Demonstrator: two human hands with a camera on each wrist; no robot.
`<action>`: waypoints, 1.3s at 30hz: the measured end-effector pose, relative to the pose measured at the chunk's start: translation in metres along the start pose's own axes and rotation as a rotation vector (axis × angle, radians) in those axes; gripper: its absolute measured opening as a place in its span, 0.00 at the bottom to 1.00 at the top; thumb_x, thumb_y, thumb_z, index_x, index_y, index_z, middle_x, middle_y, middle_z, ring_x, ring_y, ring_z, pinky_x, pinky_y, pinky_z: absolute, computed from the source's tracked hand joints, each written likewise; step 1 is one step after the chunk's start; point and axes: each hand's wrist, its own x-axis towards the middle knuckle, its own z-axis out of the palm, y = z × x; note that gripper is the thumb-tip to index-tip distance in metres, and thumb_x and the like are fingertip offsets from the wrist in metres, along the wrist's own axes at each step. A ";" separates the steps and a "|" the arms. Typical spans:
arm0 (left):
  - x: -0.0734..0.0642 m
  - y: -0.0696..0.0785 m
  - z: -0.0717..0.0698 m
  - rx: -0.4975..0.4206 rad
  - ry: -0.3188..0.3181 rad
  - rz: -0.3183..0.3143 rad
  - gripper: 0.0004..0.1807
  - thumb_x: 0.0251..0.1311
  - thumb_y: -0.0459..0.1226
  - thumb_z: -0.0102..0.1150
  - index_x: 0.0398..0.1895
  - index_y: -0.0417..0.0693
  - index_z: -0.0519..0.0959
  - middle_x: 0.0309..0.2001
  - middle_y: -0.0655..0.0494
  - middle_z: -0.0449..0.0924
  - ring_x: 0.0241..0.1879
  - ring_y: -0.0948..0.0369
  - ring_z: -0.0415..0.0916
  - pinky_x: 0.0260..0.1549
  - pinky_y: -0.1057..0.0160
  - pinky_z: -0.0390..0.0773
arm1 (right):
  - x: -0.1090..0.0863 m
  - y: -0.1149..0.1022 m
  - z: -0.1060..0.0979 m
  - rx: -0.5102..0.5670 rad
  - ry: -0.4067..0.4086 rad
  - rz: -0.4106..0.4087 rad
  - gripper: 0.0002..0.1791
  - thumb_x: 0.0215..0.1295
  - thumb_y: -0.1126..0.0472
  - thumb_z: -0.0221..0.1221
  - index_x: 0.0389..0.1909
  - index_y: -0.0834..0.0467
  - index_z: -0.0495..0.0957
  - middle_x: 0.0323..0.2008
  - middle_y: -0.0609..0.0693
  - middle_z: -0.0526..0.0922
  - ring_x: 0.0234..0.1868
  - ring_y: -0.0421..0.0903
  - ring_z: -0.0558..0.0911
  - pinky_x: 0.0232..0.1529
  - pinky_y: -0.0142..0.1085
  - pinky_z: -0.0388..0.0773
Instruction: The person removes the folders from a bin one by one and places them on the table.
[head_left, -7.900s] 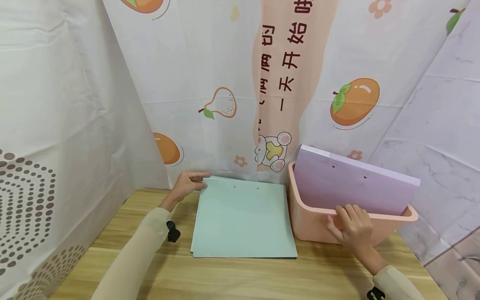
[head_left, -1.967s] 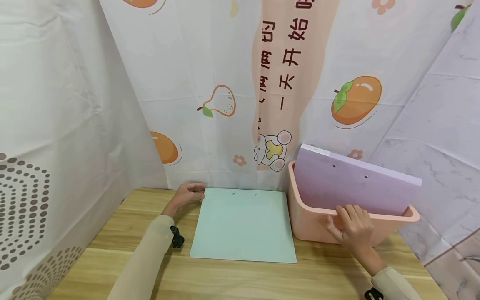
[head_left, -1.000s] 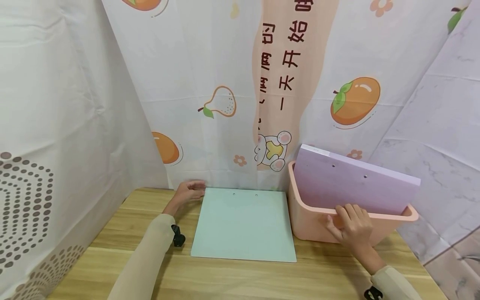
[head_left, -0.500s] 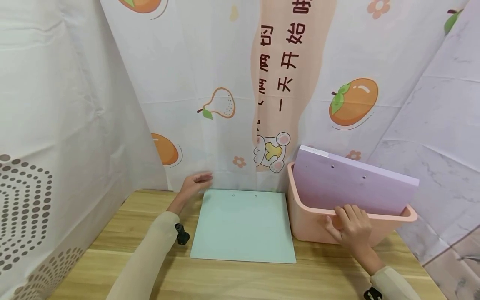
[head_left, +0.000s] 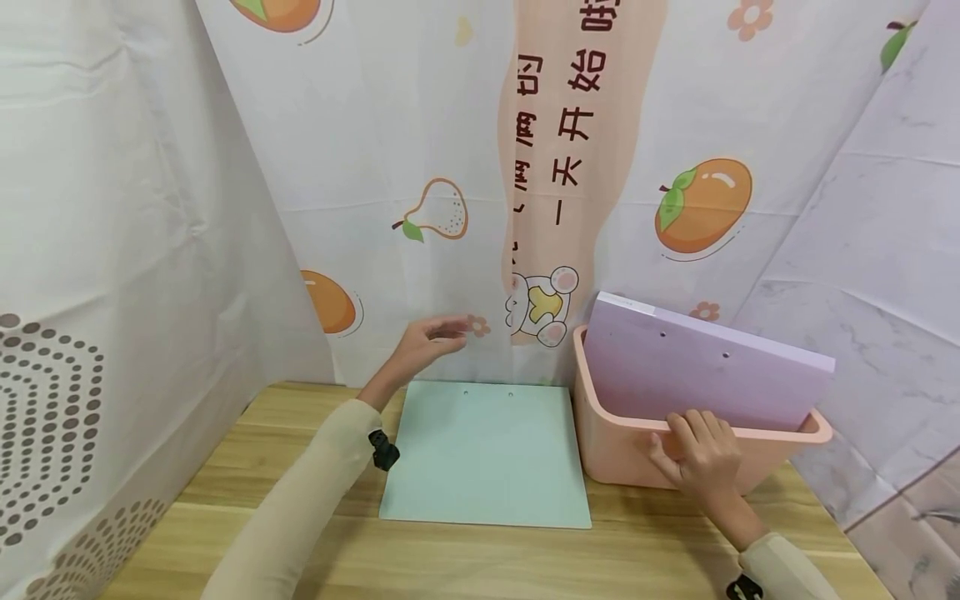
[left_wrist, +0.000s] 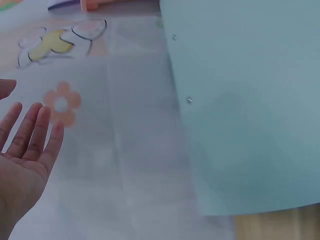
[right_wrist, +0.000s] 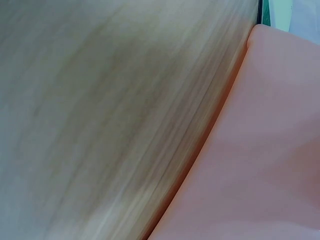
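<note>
My left hand is raised over the back left corner of a mint-green file folder, holding nothing. Its fingers are loosely extended, and in the left wrist view the palm and fingers show apart from the folder. The folder lies closed and flat on the table, two small rivets near its back edge. On the right, my right hand grips the front rim of a pink plastic bin, fingers hooked over it and thumb outside. A purple file folder leans inside the bin, its spine up. The right wrist view shows no hand.
The wood-grain table runs along the front and left of the folder. A printed curtain hangs right behind the folder and bin. The bin stands close against the folder's right side.
Earlier the green folder lay slightly askew, its layers offset; it now lies squared up and nearer me. My left hand has left its back left corner, rising and moving right. The right hand stays put.
</note>
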 end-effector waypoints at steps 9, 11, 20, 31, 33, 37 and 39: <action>0.025 0.052 0.019 0.033 -0.079 0.084 0.28 0.67 0.34 0.64 0.70 0.45 0.74 0.62 0.41 0.80 0.60 0.49 0.80 0.63 0.47 0.78 | 0.001 0.000 -0.001 0.003 -0.007 0.002 0.27 0.67 0.48 0.53 0.19 0.68 0.74 0.16 0.59 0.70 0.17 0.58 0.66 0.17 0.49 0.58; 0.030 0.060 0.022 0.034 -0.096 0.095 0.29 0.66 0.34 0.65 0.71 0.45 0.73 0.62 0.40 0.80 0.60 0.49 0.80 0.61 0.47 0.79 | 0.002 0.000 -0.001 0.003 -0.004 -0.002 0.27 0.67 0.48 0.53 0.19 0.68 0.74 0.16 0.59 0.70 0.17 0.58 0.66 0.16 0.48 0.58; 0.057 0.085 0.046 0.044 -0.133 0.157 0.30 0.65 0.34 0.67 0.71 0.42 0.73 0.61 0.38 0.80 0.59 0.50 0.81 0.58 0.53 0.82 | 0.002 0.001 0.000 -0.005 0.016 -0.011 0.26 0.66 0.48 0.53 0.19 0.68 0.75 0.16 0.59 0.70 0.16 0.58 0.65 0.16 0.48 0.57; 0.092 0.101 0.078 -0.040 -0.129 0.164 0.32 0.65 0.34 0.66 0.72 0.43 0.71 0.64 0.40 0.78 0.63 0.48 0.78 0.61 0.53 0.80 | 0.001 0.001 0.001 -0.001 0.021 -0.020 0.28 0.68 0.47 0.53 0.19 0.68 0.75 0.16 0.59 0.70 0.16 0.58 0.66 0.15 0.50 0.60; 0.098 0.101 0.084 -0.052 -0.121 0.160 0.32 0.65 0.33 0.66 0.72 0.42 0.71 0.64 0.40 0.78 0.63 0.47 0.78 0.61 0.54 0.80 | 0.001 0.001 0.001 -0.002 0.019 -0.022 0.28 0.68 0.47 0.53 0.19 0.68 0.75 0.16 0.59 0.70 0.16 0.58 0.66 0.15 0.50 0.60; 0.107 0.098 0.095 -0.105 -0.113 0.127 0.31 0.65 0.31 0.65 0.72 0.40 0.71 0.65 0.39 0.78 0.64 0.46 0.77 0.61 0.55 0.80 | 0.001 0.002 0.001 -0.004 0.020 -0.027 0.27 0.67 0.47 0.54 0.19 0.68 0.75 0.16 0.59 0.70 0.16 0.58 0.66 0.15 0.50 0.60; 0.110 0.096 0.101 -0.129 -0.117 0.104 0.31 0.65 0.30 0.65 0.72 0.40 0.70 0.65 0.38 0.77 0.65 0.46 0.77 0.61 0.56 0.80 | 0.000 0.002 0.001 -0.004 0.019 -0.029 0.27 0.67 0.48 0.54 0.19 0.68 0.75 0.16 0.59 0.70 0.16 0.58 0.66 0.15 0.50 0.61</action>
